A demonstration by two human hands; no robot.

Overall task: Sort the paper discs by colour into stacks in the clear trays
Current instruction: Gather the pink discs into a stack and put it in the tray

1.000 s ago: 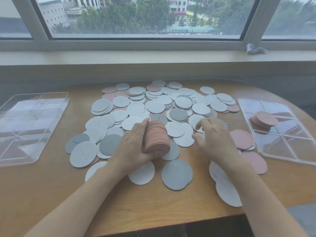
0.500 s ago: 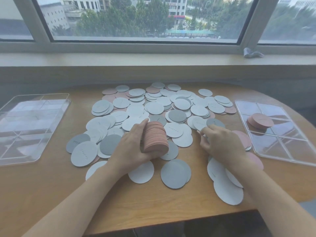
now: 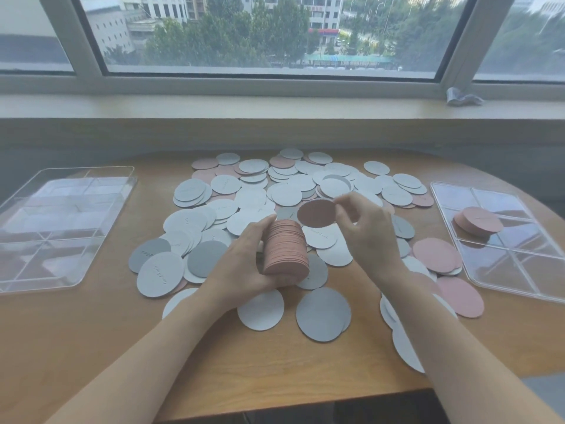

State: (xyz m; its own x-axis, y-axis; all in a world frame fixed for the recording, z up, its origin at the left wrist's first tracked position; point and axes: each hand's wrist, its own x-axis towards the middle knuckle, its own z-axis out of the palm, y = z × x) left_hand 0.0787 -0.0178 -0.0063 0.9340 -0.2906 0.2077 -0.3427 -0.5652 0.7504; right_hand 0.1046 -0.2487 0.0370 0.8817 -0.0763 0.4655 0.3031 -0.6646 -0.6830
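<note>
Many paper discs, white, grey and pink, lie spread over the wooden table [image 3: 91,347]. My left hand [image 3: 241,267] grips a thick stack of pink discs [image 3: 286,247] held on edge above the pile. My right hand [image 3: 363,231] pinches a single pink disc [image 3: 316,213] just above and behind that stack. A clear tray [image 3: 516,286] at the right holds a short pink stack [image 3: 478,223] in a far compartment. Another clear tray [image 3: 18,283] at the left holds no discs that I can make out.
Loose pink discs [image 3: 437,254] lie between my right hand and the right tray. Large grey and white discs [image 3: 322,313] sit near the table's front edge. A window sill with a crumpled bit of plastic [image 3: 463,97] runs behind the table.
My right hand has lifted off the table with one pink disc and moved left toward the stack in my left hand. The left hand has stayed nearly still.
</note>
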